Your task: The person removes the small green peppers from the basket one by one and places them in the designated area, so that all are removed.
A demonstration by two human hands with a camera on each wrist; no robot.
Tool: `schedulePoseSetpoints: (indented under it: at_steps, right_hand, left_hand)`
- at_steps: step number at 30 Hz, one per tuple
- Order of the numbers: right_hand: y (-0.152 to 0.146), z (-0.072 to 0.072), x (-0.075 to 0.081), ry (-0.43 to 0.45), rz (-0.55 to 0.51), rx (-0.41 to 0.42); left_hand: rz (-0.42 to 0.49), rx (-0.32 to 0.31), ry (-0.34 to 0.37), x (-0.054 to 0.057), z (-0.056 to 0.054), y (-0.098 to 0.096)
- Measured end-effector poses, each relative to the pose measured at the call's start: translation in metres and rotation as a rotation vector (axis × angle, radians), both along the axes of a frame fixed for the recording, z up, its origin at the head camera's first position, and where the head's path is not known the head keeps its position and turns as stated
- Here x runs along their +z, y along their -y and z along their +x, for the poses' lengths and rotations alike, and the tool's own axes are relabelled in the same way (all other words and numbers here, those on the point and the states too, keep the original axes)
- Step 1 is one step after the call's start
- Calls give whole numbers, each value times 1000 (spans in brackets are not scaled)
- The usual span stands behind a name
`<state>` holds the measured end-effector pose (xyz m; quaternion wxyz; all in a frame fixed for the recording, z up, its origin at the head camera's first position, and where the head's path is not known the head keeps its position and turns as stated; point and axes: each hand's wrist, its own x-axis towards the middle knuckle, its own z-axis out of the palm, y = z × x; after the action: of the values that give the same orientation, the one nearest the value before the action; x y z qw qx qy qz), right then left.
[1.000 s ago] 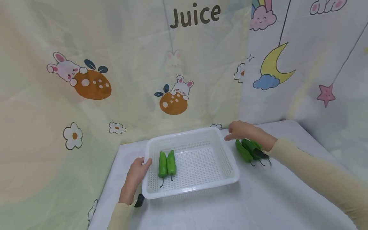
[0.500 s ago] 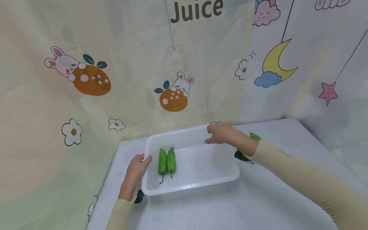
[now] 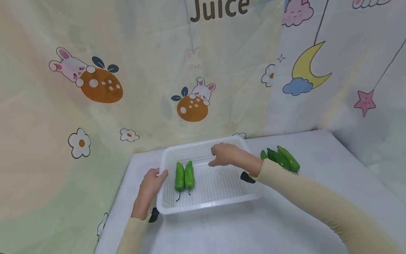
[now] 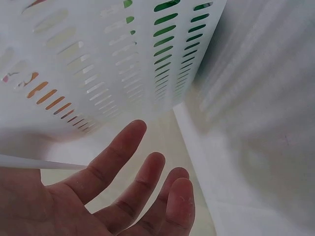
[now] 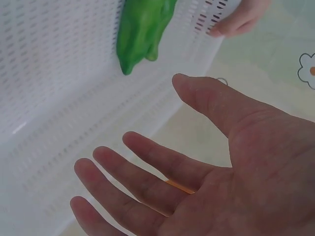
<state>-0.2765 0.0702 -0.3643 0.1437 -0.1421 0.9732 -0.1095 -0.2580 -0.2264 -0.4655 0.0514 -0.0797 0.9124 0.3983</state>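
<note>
A white plastic basket (image 3: pixel 209 205) with perforated walls stands on the table. Two green peppers (image 3: pixel 179 177) lie side by side in its left part, stems towards the near side. My left hand (image 3: pixel 150 187) holds the basket's left rim, thumb over it; in the left wrist view its fingers (image 4: pixel 130 204) extend outside the wall. Above the basket's middle hovers my right hand (image 3: pixel 226 155), holding nothing; in the right wrist view its thumb and fingers (image 5: pixel 162 189) are spread apart near the peppers (image 5: pixel 142 29). The forearm partly covers the basket's right side.
Three more green peppers (image 3: pixel 288 157) lie on the white table (image 3: pixel 320 169) right of the basket, partly hidden behind the right sleeve (image 3: pixel 304 192). A printed curtain (image 3: pixel 152 106) with rabbits and oranges hangs behind the table's back edge.
My right hand has moved left from over the peppers on the table to above the basket, uncovering part of those peppers. My left hand has stayed at the rim; the view has tilted slightly.
</note>
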Motion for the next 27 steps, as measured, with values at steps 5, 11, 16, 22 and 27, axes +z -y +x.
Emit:
schedulePoseSetpoints:
  at_steps: [5, 11, 16, 22, 27]
  right_hand:
    - [12, -4, -11, 27, -10, 17]
    - [28, -11, -24, 83, -42, 34]
    - [38, -19, -33, 122, -66, 87]
    - [49, -26, -45, 128, -88, 94]
    - [59, -30, -56, 132, -104, 34]
  left_hand:
    - [-4, 1, 4, 3, -1, 2]
    - [7, -4, 8, 0, -1, 3]
    - [13, -1, 15, -2, -1, 2]
    - [25, 4, 13, -1, -1, 1]
    - [16, 2, 9, 0, -1, 1]
